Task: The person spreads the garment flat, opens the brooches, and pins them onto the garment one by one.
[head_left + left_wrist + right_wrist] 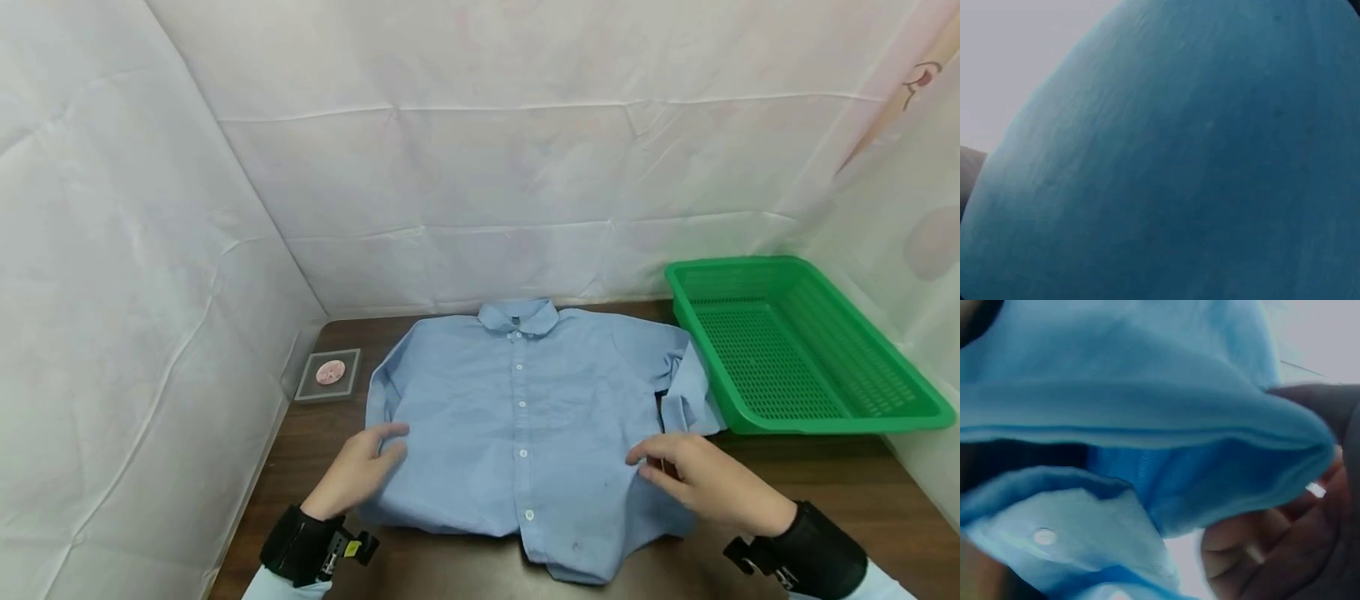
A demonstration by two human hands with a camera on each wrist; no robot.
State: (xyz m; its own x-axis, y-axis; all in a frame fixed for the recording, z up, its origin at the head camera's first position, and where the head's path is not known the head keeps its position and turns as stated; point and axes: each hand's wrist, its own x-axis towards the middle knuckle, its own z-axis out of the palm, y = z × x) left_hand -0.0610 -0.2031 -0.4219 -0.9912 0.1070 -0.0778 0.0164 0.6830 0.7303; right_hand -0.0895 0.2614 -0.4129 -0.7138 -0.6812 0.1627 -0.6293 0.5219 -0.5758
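A light blue button-up shirt lies front up on the dark table, its collar at the far side. At the shirt's left side my left hand grips the cloth between thumb and fingers. Blue cloth of the shirt fills most of the left wrist view and hides the fingertips. My right hand pinches the shirt's right side near the lower part. In the right wrist view, the fingers are around a folded edge of the shirt, which is lifted, with a white button below.
A green plastic basket stands at the right, close to the shirt's right sleeve. To the left, a small square grey-edged tray holds a round pink piece. White cloth walls enclose the wooden table.
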